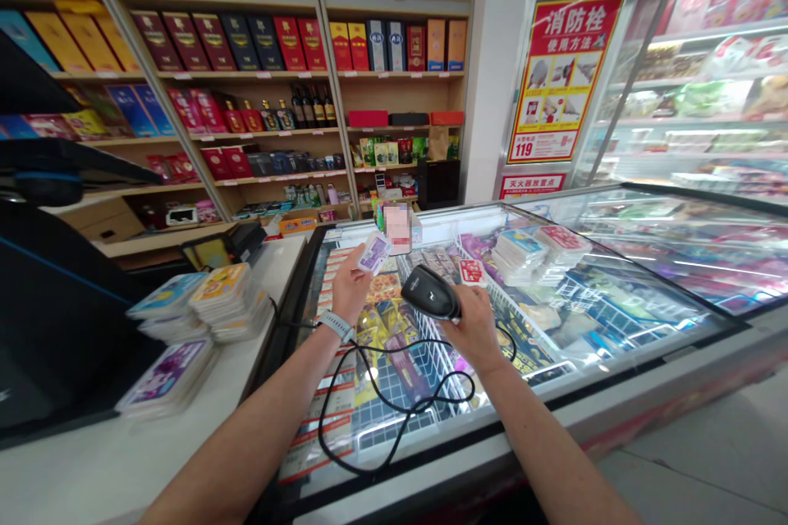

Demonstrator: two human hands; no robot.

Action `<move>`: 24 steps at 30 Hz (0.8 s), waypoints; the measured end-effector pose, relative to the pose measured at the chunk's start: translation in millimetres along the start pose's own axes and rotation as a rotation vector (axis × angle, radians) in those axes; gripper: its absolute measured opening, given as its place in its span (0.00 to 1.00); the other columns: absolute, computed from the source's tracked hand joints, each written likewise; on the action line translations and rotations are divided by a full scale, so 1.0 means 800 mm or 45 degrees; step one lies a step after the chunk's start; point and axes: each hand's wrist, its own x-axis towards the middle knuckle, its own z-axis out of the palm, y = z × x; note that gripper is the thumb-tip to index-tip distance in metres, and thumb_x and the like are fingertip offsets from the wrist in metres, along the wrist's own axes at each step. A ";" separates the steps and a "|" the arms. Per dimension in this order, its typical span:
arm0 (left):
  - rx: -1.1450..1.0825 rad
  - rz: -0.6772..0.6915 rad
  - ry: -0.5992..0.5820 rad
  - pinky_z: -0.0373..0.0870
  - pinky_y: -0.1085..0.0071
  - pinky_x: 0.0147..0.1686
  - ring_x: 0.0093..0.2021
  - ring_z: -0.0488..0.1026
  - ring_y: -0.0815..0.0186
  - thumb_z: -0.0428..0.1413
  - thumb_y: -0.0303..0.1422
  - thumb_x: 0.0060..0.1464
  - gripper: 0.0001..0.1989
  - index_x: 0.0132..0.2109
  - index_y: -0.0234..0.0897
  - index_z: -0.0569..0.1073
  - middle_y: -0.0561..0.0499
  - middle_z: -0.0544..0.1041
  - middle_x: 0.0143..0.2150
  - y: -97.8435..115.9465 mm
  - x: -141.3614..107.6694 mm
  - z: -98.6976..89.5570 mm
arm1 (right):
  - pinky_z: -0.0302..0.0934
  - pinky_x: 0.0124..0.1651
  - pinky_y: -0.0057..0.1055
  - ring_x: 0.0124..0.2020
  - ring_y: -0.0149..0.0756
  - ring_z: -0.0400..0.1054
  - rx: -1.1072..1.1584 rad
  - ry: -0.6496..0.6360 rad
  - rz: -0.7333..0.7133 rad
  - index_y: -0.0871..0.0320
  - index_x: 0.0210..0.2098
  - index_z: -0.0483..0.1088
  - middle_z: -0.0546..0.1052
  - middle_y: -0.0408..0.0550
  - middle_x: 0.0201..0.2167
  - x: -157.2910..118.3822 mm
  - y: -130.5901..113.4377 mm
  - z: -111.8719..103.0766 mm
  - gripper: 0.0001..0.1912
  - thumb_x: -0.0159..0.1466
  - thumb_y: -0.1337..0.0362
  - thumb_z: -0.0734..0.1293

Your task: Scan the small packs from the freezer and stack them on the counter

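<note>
My left hand (350,285), with a grey watch band at the wrist, pinches a small flat white-and-purple pack (373,253) over the freezer glass. In my right hand (477,330) is a black barcode scanner (428,292), its head turned left toward that pack. Its black cable (403,420) loops across the glass below both hands. Just beyond my right fingers shows a red-and-white pack (473,272); I cannot tell whether they touch it. To the right, stacks of similar packs (520,256) stand on the glass.
On the left counter (243,381) are stacks of yellow (225,295), blue (165,299) and purple packs (167,373), beside a black checkout machine (55,303). Baskets of frozen goods lie under the freezer glass (591,320). Shelves of boxed goods (264,41) line the back wall.
</note>
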 end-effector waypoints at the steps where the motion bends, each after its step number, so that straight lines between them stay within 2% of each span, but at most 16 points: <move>1: -0.012 -0.014 -0.003 0.76 0.72 0.42 0.45 0.77 0.63 0.58 0.21 0.47 0.32 0.61 0.36 0.67 0.42 0.74 0.56 0.000 0.001 0.000 | 0.55 0.48 0.40 0.38 0.41 0.68 0.002 0.009 0.000 0.58 0.43 0.67 0.75 0.48 0.36 0.000 0.000 0.000 0.13 0.58 0.66 0.65; 4: -0.051 -0.058 -0.009 0.76 0.72 0.38 0.41 0.78 0.63 0.58 0.22 0.46 0.35 0.63 0.34 0.64 0.40 0.75 0.54 0.004 0.004 -0.001 | 0.55 0.48 0.40 0.38 0.41 0.67 -0.001 0.028 -0.010 0.58 0.44 0.66 0.75 0.48 0.36 0.000 -0.001 -0.001 0.13 0.58 0.66 0.65; 7: -0.040 -0.084 -0.018 0.76 0.70 0.38 0.41 0.78 0.62 0.59 0.24 0.45 0.36 0.63 0.33 0.64 0.41 0.76 0.53 0.012 0.006 -0.006 | 0.55 0.48 0.40 0.38 0.41 0.67 -0.015 0.030 -0.017 0.58 0.44 0.66 0.75 0.48 0.36 0.000 -0.003 -0.001 0.13 0.59 0.67 0.64; 12: 0.064 -0.106 -0.058 0.76 0.68 0.40 0.40 0.77 0.63 0.61 0.29 0.44 0.36 0.62 0.34 0.66 0.41 0.76 0.52 0.030 -0.004 -0.037 | 0.56 0.48 0.40 0.38 0.41 0.67 -0.030 0.030 -0.028 0.58 0.44 0.66 0.74 0.49 0.36 -0.001 -0.003 0.000 0.12 0.59 0.66 0.64; 17: 0.193 -0.148 -0.023 0.76 0.65 0.44 0.41 0.77 0.63 0.63 0.35 0.43 0.38 0.62 0.33 0.64 0.42 0.76 0.50 0.053 -0.034 -0.097 | 0.55 0.48 0.40 0.38 0.42 0.67 -0.035 0.006 -0.029 0.58 0.44 0.67 0.75 0.48 0.36 -0.001 -0.002 0.000 0.12 0.59 0.65 0.65; 22: 0.366 -0.223 0.059 0.75 0.63 0.46 0.41 0.77 0.62 0.63 0.41 0.45 0.38 0.62 0.35 0.64 0.43 0.76 0.50 0.086 -0.072 -0.175 | 0.55 0.47 0.40 0.37 0.41 0.67 -0.034 0.014 -0.029 0.58 0.43 0.67 0.75 0.49 0.36 0.000 -0.005 -0.001 0.11 0.59 0.66 0.64; 24: 0.530 -0.191 0.145 0.74 0.61 0.49 0.41 0.77 0.62 0.61 0.42 0.46 0.37 0.62 0.37 0.65 0.45 0.76 0.49 0.100 -0.085 -0.206 | 0.55 0.46 0.40 0.37 0.41 0.67 -0.035 0.005 -0.030 0.58 0.43 0.67 0.75 0.49 0.36 0.001 -0.006 -0.001 0.11 0.60 0.65 0.64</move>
